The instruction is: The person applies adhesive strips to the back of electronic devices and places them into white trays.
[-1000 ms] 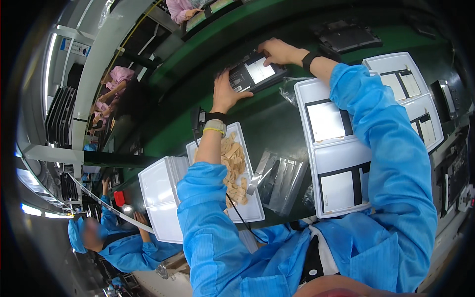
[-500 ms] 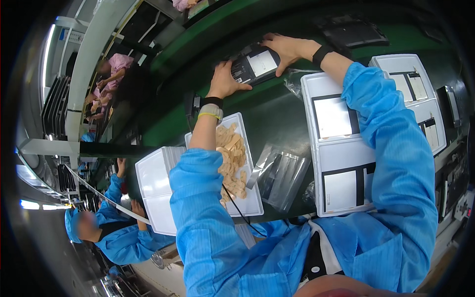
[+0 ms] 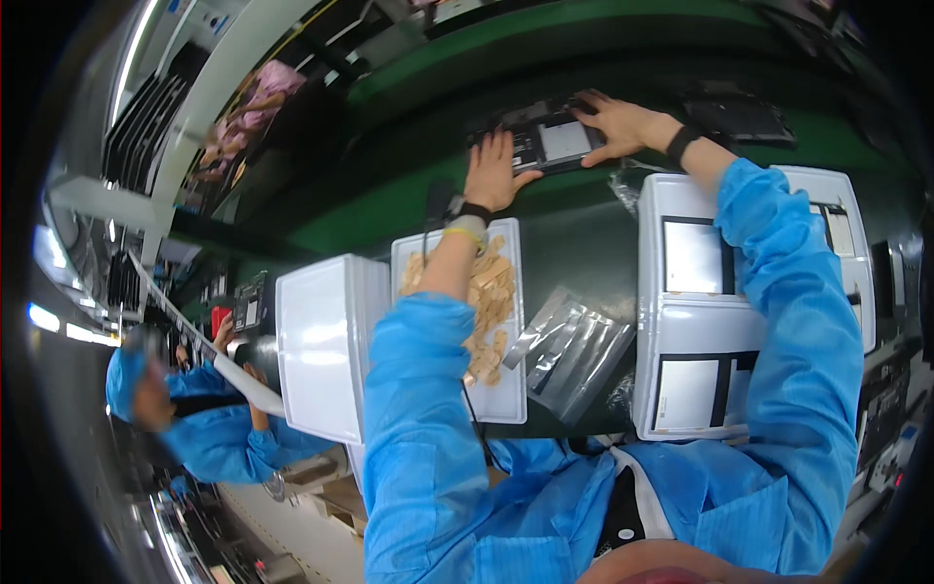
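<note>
A flat black electronic housing with a silver-white panel (image 3: 566,141) lies on the green work surface at the far middle. My left hand (image 3: 494,173) spans its left end, fingers stretched over the top and thumb along the near edge. At the opposite end my right hand (image 3: 626,128) straddles the housing, fingers at the far edge and thumb at the near one. Below my left forearm is a white tray (image 3: 512,404) of small beige pieces. Beside my right forearm stands a white compartment tray (image 3: 654,316) holding flat silver panels with black borders.
Stacked white trays (image 3: 316,350) stand left of the beige pieces. Clear plastic bags (image 3: 574,355) lie between the trays. Another black housing (image 3: 741,119) sits at the far right. A co-worker in blue (image 3: 209,428) works at the left; people in pink (image 3: 258,107) are farther off.
My view has turned slightly, so the trays and housing sit farther right in the picture. My left fingers are straighter on the housing than before. Both hands remain at its ends.
</note>
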`<state>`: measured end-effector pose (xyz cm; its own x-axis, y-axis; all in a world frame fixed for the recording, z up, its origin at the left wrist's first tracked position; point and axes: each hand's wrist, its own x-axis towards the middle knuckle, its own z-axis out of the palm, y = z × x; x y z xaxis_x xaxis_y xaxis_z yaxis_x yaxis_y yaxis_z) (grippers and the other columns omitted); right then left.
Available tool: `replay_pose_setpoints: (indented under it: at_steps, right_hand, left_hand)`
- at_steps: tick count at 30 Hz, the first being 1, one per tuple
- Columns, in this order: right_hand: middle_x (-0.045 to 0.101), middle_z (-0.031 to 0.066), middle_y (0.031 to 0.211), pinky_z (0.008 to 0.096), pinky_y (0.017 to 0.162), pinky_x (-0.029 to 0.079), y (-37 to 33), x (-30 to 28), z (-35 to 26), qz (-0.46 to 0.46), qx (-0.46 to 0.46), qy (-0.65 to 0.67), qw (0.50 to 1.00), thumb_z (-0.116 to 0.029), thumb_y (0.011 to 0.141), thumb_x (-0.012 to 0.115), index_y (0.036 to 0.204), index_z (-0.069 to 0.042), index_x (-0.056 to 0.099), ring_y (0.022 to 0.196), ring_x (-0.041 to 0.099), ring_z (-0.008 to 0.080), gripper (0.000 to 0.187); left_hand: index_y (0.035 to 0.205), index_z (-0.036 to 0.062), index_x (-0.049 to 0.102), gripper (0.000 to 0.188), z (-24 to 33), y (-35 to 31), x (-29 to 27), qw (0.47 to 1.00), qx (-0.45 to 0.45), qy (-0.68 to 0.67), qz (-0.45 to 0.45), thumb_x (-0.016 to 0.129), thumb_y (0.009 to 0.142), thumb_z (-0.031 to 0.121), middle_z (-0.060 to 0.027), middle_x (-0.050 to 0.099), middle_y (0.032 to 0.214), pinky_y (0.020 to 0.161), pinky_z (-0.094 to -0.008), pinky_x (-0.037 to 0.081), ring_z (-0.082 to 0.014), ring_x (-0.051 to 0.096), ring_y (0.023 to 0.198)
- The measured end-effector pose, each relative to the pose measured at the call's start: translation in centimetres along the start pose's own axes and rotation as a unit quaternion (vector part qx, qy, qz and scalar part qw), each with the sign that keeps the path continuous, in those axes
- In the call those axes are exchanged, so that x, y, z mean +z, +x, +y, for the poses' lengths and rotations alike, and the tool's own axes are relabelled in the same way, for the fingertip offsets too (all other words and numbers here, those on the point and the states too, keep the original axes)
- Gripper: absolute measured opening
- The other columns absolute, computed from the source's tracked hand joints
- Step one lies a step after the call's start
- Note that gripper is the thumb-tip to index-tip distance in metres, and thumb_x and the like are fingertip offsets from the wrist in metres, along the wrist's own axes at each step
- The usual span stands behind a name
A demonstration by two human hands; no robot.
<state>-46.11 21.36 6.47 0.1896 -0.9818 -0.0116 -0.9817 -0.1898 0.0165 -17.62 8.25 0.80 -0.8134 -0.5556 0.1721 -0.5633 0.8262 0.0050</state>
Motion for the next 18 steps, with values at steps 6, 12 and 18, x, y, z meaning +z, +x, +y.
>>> replay_pose_setpoints:
  at_steps: [6, 12, 18]
  right_hand:
    - [0.029, 0.0380, 0.159, 0.0472, 0.124, 0.030, 1.0, -0.4, -0.9, 0.000, -0.047, 0.044, 0.998, -0.061, 0.084, 0.073, 0.156, 0.004, 0.034, 0.149, 0.028, 0.0515, 0.105]
    - [0.066, 0.0286, 0.125, 0.0450, 0.101, 0.052, 1.5, -2.7, -1.7, -0.064, -0.050, 0.096, 0.992, -0.041, 0.079, 0.083, 0.119, 0.003, 0.072, 0.113, 0.065, 0.0446, 0.060]
    - [0.076, 0.0212, 0.106, 0.0399, 0.089, 0.056, 0.6, -7.3, -5.2, -0.022, -0.029, 0.224, 0.974, -0.026, 0.081, 0.079, 0.113, 0.004, 0.075, 0.097, 0.073, 0.0333, 0.043]
  left_hand:
    - [0.154, -0.0026, 0.038, 0.110, 1.0, -0.5, 0.3, 0.994, -0.073, 0.068, 0.034, 0.054, 0.086, 0.082, -0.0264, 0.038, 0.160, 0.123, -0.0539, 0.025, -0.0409, 0.030, 0.152]
    - [0.153, -0.0097, 0.038, 0.085, 3.9, -5.7, -10.3, 0.979, -0.047, -0.089, -0.175, 0.054, 0.100, 0.055, -0.0330, 0.047, 0.151, 0.120, -0.0471, 0.035, -0.0461, 0.043, 0.143]
    - [0.138, 0.0039, 0.062, 0.059, -7.6, -20.4, -22.5, 0.988, -0.077, -0.132, 0.036, 0.064, 0.099, 0.048, -0.0169, 0.070, 0.130, 0.098, -0.0405, 0.054, -0.0340, 0.069, 0.116]
